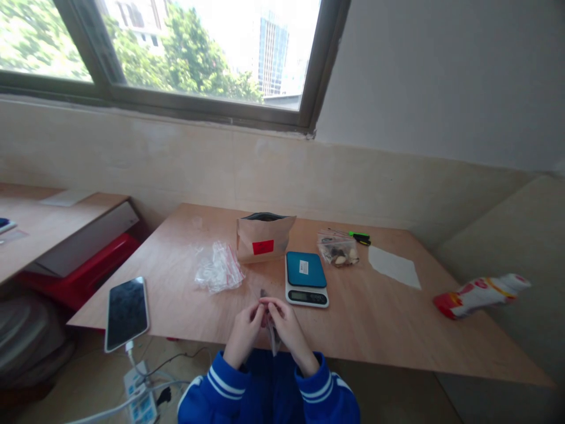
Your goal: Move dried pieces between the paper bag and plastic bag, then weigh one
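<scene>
At the table's front edge, my left hand (243,331) and my right hand (290,331) meet, fingers pinched along the top of a small clear plastic bag (274,340). Something dark shows in the bag, though my fingers cover much of it. Just beyond my right hand lies a kitchen scale (306,279) with a blue top and a small display. Behind my left hand is a heap of clear zip bags (219,268). A brown paper pouch (265,238) with a red label stands upright, its mouth open.
Filled zip bags (339,250) lie right of the scale, beside a green-and-black tool (360,237) and a white paper sheet (394,267). A red-and-white bottle (479,296) is at far right. A phone (128,312) with a charging cable overhangs the left edge, above a power strip (140,396).
</scene>
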A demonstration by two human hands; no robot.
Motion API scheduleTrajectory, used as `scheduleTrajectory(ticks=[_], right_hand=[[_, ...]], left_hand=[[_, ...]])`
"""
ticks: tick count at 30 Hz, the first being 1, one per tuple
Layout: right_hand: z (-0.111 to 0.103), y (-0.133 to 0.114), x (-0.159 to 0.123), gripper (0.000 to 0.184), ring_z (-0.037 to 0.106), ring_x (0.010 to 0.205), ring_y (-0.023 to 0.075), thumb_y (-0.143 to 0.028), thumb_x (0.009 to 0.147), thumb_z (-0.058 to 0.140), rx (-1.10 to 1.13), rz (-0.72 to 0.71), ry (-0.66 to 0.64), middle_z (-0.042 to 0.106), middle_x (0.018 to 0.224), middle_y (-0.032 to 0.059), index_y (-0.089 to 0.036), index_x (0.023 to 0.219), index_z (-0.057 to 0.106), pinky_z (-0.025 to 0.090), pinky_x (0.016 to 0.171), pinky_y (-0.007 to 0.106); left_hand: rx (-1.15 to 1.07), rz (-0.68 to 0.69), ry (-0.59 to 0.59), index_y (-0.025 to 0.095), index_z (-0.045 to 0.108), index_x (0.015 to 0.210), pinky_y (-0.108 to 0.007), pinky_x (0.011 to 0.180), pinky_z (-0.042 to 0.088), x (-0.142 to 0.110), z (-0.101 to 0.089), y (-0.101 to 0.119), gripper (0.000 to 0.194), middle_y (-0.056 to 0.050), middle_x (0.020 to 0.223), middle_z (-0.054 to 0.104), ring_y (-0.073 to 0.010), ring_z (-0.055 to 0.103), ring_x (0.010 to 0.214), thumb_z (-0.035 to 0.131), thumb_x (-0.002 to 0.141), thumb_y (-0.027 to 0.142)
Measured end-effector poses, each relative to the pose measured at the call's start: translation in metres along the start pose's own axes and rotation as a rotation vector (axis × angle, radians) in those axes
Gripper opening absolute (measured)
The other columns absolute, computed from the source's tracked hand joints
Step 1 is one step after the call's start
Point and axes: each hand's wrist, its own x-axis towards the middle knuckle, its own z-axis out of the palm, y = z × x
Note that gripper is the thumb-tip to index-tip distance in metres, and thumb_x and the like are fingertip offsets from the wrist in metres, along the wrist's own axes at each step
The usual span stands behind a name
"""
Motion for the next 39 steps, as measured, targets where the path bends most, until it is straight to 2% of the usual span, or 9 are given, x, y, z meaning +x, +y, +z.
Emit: scheduleTrajectory(ticks=[6,12,18,25,27,30,32,35,39], right_hand=[[-0.003,-0.010,-0.005,0.043,0.060,0.061,0.0160,-0.055,0.077,0.059,-0.041,-0.021,-0.030,0.064,0.073,0.0044,-0.015,0.094,0.061,0.049,0.057,0.028],[-0.004,-0.019,-0.016,0.024,0.064,0.072,0.0166,-0.039,0.078,0.064,-0.125,-0.058,-0.056,0.068,0.080,0.0058,-0.016,0.084,0.062,0.050,0.066,0.027],[0.002,-0.031,-0.021,0.023,0.064,0.066,0.0163,-0.037,0.080,0.062,-0.132,-0.050,-0.066,0.070,0.075,0.0061,-0.014,0.083,0.063,0.049,0.061,0.025],[0.003,-0.044,-0.025,0.023,0.063,0.057,0.0157,-0.035,0.081,0.057,-0.266,-0.128,0.097,0.066,0.063,0.0038,-0.016,0.069,0.060,0.048,0.056,0.024],[-0.002,-0.045,-0.022,0.022,0.060,0.053,0.0143,-0.035,0.080,0.057,-0.302,-0.167,0.214,0.063,0.059,0.0019,-0.017,0.068,0.057,0.046,0.053,0.023],[-0.023,-0.050,-0.012,0.025,0.054,0.046,0.0124,-0.040,0.078,0.058,-0.285,-0.204,0.505,0.058,0.055,-0.0010,-0.019,0.068,0.052,0.043,0.046,0.022],[-0.039,-0.059,-0.007,0.029,0.054,0.045,0.0128,-0.046,0.075,0.060,-0.202,-0.206,0.598,0.057,0.056,-0.0010,-0.019,0.070,0.051,0.044,0.043,0.023],[-0.050,-0.080,-0.010,0.033,0.058,0.050,0.0139,-0.049,0.075,0.063,-0.125,-0.233,0.520,0.061,0.060,0.0011,-0.018,0.073,0.054,0.048,0.047,0.024],[-0.040,-0.105,-0.025,0.032,0.057,0.050,0.0115,-0.048,0.077,0.063,-0.059,-0.244,0.425,0.061,0.059,-0.0003,-0.017,0.076,0.055,0.047,0.048,0.021]], left_hand=[[-0.085,0.016,-0.087,0.015,0.060,0.072,-0.025,0.052,0.037,-0.001,-0.004,0.013,0.041,0.002,0.055,0.051,-0.0126,0.048,0.052,0.055,0.074,0.055],[-0.162,0.043,0.116,0.018,0.038,0.053,-0.021,0.049,0.027,-0.005,-0.001,0.021,0.043,0.006,0.052,0.031,-0.0082,0.032,0.052,0.060,0.071,0.051],[-0.201,0.037,0.097,0.018,0.040,0.056,-0.021,0.050,0.026,-0.011,0.001,0.026,0.040,0.006,0.055,0.032,-0.0085,0.032,0.054,0.060,0.073,0.048],[-0.122,0.162,-0.055,0.017,0.042,0.057,-0.023,0.054,0.029,-0.013,-0.001,0.033,0.040,0.004,0.057,0.037,-0.0098,0.035,0.057,0.052,0.083,0.047],[-0.098,0.203,-0.055,0.017,0.042,0.057,-0.024,0.055,0.029,-0.015,0.000,0.033,0.041,0.003,0.057,0.037,-0.0100,0.036,0.057,0.050,0.084,0.047],[-0.066,0.228,-0.019,0.018,0.039,0.055,-0.024,0.054,0.028,-0.021,-0.001,0.033,0.044,0.004,0.055,0.036,-0.0100,0.035,0.054,0.046,0.086,0.049],[-0.049,0.224,-0.018,0.018,0.041,0.053,-0.025,0.054,0.029,-0.023,-0.004,0.033,0.047,0.003,0.053,0.037,-0.0103,0.037,0.053,0.046,0.086,0.051],[-0.133,0.215,-0.028,0.018,0.043,0.050,-0.026,0.058,0.034,-0.023,-0.006,0.029,0.051,0.001,0.053,0.040,-0.0116,0.041,0.054,0.047,0.084,0.056],[-0.475,0.167,0.028,0.018,0.056,0.063,-0.031,0.073,0.042,-0.015,0.002,0.018,0.051,-0.003,0.069,0.055,-0.0168,0.052,0.071,0.042,0.083,0.063]])
